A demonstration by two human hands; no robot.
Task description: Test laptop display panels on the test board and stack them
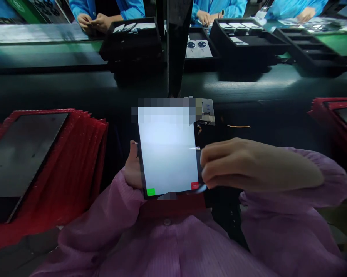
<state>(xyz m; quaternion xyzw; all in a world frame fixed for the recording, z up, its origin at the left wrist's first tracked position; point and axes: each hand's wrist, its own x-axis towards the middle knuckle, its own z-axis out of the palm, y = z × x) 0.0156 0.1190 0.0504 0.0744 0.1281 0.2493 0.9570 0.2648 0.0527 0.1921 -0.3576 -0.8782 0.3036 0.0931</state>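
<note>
A lit tablet screen (169,154) faces me, tilted up, glowing plain white. A green square sits in its lower left corner and a red one in its lower right. Its top edge is masked by blurred blocks. My left hand (133,165) grips the screen from its left side, thumb at the edge, the other fingers hidden behind it. At the right edge is my right hand (233,163), with its fingers bent and pressed together. A pale, blurred sliver shows below these fingertips; I cannot tell what it is or whether they touch the screen.
A small circuit board (208,111) lies behind the screen, near a thin copper-coloured strip (238,126). Red padded sleeves (83,161) are stacked left, a dark panel (31,150) on top. More red sleeves (320,105) lie right. Beyond a dark post (177,50), co-workers' hands (95,23) work near black trays (133,42).
</note>
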